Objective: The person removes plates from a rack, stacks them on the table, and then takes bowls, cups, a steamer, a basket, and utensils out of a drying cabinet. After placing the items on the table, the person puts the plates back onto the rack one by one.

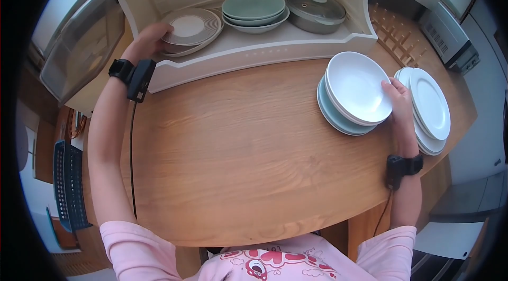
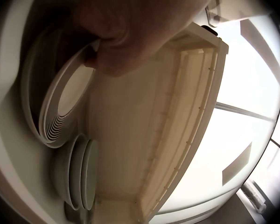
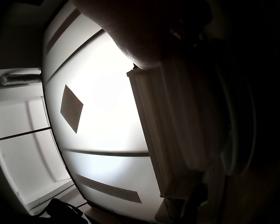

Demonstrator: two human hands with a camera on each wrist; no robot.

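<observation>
My left hand point(image 1: 150, 41) reaches into the left end of a white dish cabinet and pinches the rim of a plate with ringed lines point(image 1: 191, 27). Another plate point(image 2: 31, 88) lies under it, with a gap between the two rims in the left wrist view. On the table at the right, my right hand point(image 1: 399, 100) grips the rim of a white bowl point(image 1: 357, 88), thumb over the edge. That bowl sits on other white ware, with pale blue dishes point(image 1: 329, 110) at the bottom of the stack. The right wrist view is very dark around the hand.
Inside the cabinet point(image 1: 254, 54) stand a stack of green bowls point(image 1: 253, 6) and a lidded pot point(image 1: 316, 14). White oval plates point(image 1: 431, 103) are stacked right of my right hand. A wooden peg rack point(image 1: 399, 37) stands behind them. A clear cabinet door point(image 1: 79, 48) hangs at the left.
</observation>
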